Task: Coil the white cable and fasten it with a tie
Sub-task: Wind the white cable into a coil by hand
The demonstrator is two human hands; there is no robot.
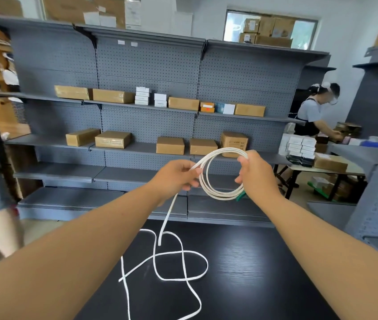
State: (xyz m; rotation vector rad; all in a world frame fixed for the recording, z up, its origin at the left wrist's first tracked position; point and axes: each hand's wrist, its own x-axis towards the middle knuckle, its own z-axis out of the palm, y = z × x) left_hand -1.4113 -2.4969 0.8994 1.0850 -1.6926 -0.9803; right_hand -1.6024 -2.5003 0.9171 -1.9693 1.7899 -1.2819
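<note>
Two hands hold up a ring of white cable over a black table.

The left fingers point(191, 181) pinch the white cable point(220, 195) on the left side of the ring, and the right fingers point(241, 179) curl around its right side. The left hand point(178, 175) and the right hand point(256, 174) are up in the air, a little apart, with the ring between them. The ring has a few turns. A small green strip point(241, 196) sticks out just under the right hand, touching the bottom of the ring. I cannot tell what it is. From the left hand, the rest of the cable hangs down to the black table point(252, 262) and lies there in loose, crossing loops. Behind the table stand grey shelves point(148, 65) with brown boxes point(113, 139) on them. Far off on the right, a person point(310, 112) bends over another table.
</note>
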